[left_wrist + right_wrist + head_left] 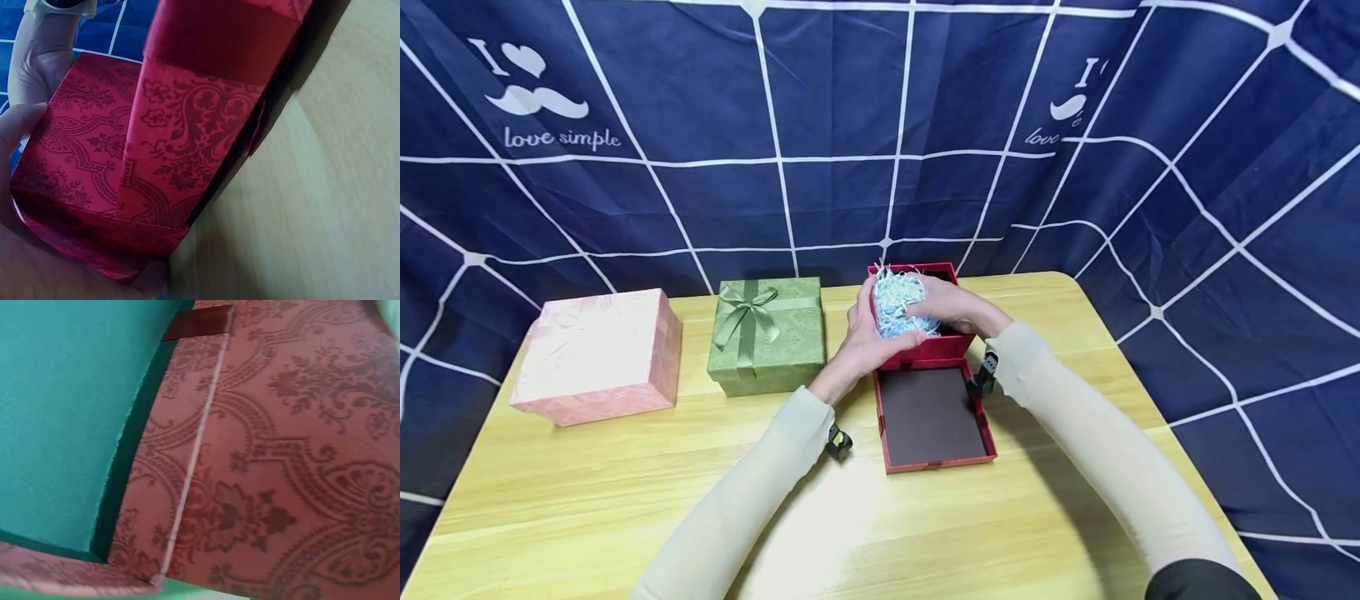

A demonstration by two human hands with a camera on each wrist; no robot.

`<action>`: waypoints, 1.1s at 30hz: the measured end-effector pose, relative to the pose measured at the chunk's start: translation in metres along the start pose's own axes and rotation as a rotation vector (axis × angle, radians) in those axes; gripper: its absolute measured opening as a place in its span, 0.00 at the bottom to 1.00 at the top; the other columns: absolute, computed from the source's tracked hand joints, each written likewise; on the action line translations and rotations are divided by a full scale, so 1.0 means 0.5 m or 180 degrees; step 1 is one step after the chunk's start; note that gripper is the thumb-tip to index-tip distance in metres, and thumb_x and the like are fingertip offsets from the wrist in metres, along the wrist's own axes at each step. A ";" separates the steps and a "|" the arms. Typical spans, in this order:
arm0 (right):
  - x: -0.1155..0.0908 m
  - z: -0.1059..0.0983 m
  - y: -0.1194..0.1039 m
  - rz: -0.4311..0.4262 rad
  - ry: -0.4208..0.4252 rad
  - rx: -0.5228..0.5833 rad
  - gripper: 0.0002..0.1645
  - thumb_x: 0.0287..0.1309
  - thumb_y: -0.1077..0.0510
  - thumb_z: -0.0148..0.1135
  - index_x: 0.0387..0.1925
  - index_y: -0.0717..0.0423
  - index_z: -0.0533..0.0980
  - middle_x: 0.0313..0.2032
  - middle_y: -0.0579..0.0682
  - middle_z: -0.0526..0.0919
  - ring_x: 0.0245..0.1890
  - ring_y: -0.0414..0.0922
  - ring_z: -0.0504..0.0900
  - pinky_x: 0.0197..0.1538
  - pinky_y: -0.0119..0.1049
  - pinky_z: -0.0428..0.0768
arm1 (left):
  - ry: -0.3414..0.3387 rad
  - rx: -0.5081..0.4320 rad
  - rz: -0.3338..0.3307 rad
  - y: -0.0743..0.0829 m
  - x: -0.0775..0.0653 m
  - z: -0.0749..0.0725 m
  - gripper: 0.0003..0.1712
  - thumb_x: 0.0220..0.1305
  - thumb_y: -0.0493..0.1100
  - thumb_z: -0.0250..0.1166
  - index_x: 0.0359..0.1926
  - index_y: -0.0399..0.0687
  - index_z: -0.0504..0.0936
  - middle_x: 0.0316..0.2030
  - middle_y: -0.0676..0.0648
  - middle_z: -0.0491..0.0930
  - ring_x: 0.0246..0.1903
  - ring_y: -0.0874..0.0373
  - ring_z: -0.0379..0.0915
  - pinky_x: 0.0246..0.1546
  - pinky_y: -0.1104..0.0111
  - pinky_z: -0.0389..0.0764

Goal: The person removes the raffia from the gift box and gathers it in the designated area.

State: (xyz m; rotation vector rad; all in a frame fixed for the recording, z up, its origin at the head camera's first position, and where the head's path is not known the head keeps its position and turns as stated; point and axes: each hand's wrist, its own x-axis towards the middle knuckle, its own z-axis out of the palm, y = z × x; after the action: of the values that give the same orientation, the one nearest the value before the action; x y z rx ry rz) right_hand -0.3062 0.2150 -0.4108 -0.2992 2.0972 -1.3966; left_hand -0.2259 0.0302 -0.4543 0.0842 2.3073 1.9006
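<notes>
A red patterned gift box (932, 348) stands near the table's back edge, with pale blue shredded paper (897, 302) bunched in its left part. My left hand (863, 340) grips the box at its left side. Its thumb lies over the front rim beside the paper, and in the left wrist view the fingers (150, 275) reach round the lower edge. From the right, my right hand (949, 302) reaches into the box and holds the shredded paper, its thumb across it. Box wall (281, 456) and lid (62, 412) fill the right wrist view; that hand is out of sight there.
The red box's lid (934, 417) lies dark inside up, right against the box's front. To the left stand a green box (790, 350) with a ribbon bow and a pink box (598, 358). A blue checked cloth (842, 117) hangs behind the wooden table (820, 517).
</notes>
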 end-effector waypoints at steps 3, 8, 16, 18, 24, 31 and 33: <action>-0.003 -0.003 -0.009 0.0022 0.0019 0.0020 0.42 0.67 0.76 0.60 0.79 0.71 0.58 0.64 0.64 0.74 0.54 0.49 0.77 0.48 0.29 0.83 | 0.0009 0.0026 0.0012 0.000 0.000 -0.002 0.76 0.51 0.54 0.86 0.89 0.67 0.42 0.79 0.38 0.52 0.76 0.44 0.53 0.74 0.49 0.65; -0.014 -0.014 -0.019 0.0056 0.0095 -0.0136 0.45 0.67 0.75 0.59 0.82 0.70 0.56 0.64 0.65 0.73 0.55 0.51 0.75 0.48 0.30 0.81 | 0.0023 0.0026 0.0019 -0.005 0.001 0.001 0.77 0.51 0.54 0.87 0.89 0.67 0.42 0.79 0.38 0.53 0.76 0.46 0.53 0.75 0.51 0.65; -0.032 -0.030 -0.031 -0.0118 0.0279 -0.0070 0.50 0.64 0.76 0.60 0.84 0.69 0.52 0.65 0.65 0.72 0.53 0.46 0.75 0.48 0.28 0.79 | 0.0057 -0.0053 0.0043 -0.019 0.008 0.006 0.78 0.50 0.54 0.87 0.89 0.71 0.41 0.80 0.40 0.52 0.78 0.49 0.52 0.76 0.54 0.62; -0.035 -0.033 -0.032 -0.0105 0.0290 -0.0014 0.51 0.64 0.76 0.60 0.84 0.68 0.51 0.66 0.65 0.72 0.52 0.45 0.76 0.48 0.28 0.80 | 0.0053 -0.0031 0.0038 -0.016 0.008 0.005 0.78 0.51 0.55 0.87 0.89 0.70 0.41 0.80 0.40 0.52 0.78 0.49 0.52 0.77 0.53 0.61; -0.040 -0.044 -0.035 -0.0159 0.0297 0.0112 0.47 0.64 0.75 0.59 0.82 0.69 0.55 0.54 0.57 0.78 0.43 0.42 0.81 0.45 0.31 0.83 | 0.0033 0.0045 0.0065 -0.008 0.005 0.003 0.77 0.51 0.58 0.87 0.89 0.69 0.41 0.81 0.39 0.52 0.78 0.48 0.52 0.77 0.51 0.62; -0.050 -0.062 -0.041 -0.0336 0.0216 0.0392 0.40 0.66 0.79 0.56 0.77 0.68 0.58 0.53 0.50 0.79 0.47 0.41 0.81 0.48 0.32 0.83 | -0.0043 -0.0010 0.0036 -0.005 0.000 0.000 0.76 0.53 0.57 0.86 0.89 0.72 0.40 0.82 0.37 0.48 0.79 0.46 0.50 0.77 0.48 0.60; -0.055 -0.066 -0.042 -0.0378 0.0205 0.0415 0.39 0.67 0.79 0.56 0.77 0.68 0.59 0.53 0.49 0.80 0.48 0.41 0.81 0.50 0.32 0.83 | -0.0046 -0.0009 0.0033 -0.006 -0.001 0.000 0.76 0.53 0.57 0.86 0.89 0.73 0.40 0.82 0.37 0.48 0.79 0.46 0.50 0.77 0.48 0.60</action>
State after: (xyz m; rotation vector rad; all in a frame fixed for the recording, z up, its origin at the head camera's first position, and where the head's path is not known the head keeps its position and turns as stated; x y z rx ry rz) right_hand -0.3066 0.2446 -0.3732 -0.3343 2.0568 -1.6246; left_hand -0.2251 0.0294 -0.4569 0.1094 2.2994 1.9017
